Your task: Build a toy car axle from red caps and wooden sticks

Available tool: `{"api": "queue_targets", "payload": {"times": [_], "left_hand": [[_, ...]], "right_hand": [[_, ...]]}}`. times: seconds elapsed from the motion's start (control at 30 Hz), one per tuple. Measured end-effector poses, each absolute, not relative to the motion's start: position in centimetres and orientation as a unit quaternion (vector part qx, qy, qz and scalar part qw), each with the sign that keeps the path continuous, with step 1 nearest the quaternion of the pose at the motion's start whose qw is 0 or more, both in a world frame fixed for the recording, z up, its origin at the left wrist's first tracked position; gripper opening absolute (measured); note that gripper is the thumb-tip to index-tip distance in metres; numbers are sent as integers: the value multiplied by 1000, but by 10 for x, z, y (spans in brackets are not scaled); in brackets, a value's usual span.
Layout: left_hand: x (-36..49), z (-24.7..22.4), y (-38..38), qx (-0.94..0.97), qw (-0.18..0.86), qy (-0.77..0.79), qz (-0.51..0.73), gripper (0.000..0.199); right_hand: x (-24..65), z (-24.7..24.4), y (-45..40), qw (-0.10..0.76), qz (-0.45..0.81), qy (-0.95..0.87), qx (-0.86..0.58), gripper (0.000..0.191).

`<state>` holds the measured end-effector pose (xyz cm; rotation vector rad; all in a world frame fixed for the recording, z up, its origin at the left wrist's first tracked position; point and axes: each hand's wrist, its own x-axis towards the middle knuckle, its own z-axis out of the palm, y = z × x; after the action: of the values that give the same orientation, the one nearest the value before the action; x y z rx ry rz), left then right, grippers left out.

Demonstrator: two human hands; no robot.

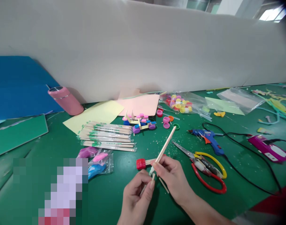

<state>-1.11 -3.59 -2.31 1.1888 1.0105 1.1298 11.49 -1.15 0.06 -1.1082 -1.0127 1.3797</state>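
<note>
Pale wooden chopsticks (166,143) slant up from between my hands, with crumpled clear-and-green wrapper (152,170) bunched around their lower part. My right hand (173,175) is closed on them just above the wrapper. Below it, my left hand (139,190) pinches their lower end. Behind my fingers lies a red piece (141,164) with thin sticks running to the right, partly hidden by my right hand. A thin stick (164,185) rests on the table under my hands. To the right are scissors (203,165) with red and yellow handles.
Wrapped chopsticks (107,136) lie left of centre beside small colourful model cars (140,122). A blue glue gun (209,139) trails a black cord to a purple power strip (269,148). Bottle caps (178,103) fill a bag near the white partition (143,47); a pink bottle (66,100) stands left.
</note>
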Motion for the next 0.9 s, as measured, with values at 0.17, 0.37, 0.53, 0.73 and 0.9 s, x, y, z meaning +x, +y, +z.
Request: {"api": "queue_targets", "payload": {"times": [0.17, 0.37, 0.53, 0.73, 0.9], "left_hand": [[-10, -24, -32, 519, 580, 430, 458, 16], [-5, -19, -30, 529, 600, 408, 439, 20], [-4, -15, -32, 539, 621, 391, 413, 21], [-4, -18, -35, 530, 627, 384, 422, 22], [-5, -22, -35, 507, 643, 382, 429, 25]], "right_hand": [[123, -3, -14, 500, 587, -444, -456, 18], [157, 1, 8, 575, 532, -419, -460, 27], [176, 13, 28, 610, 485, -421, -465, 30], [208, 53, 49, 737, 405, -324, -433, 26], [256, 95, 59, 804, 304, -293, -419, 37]]}}
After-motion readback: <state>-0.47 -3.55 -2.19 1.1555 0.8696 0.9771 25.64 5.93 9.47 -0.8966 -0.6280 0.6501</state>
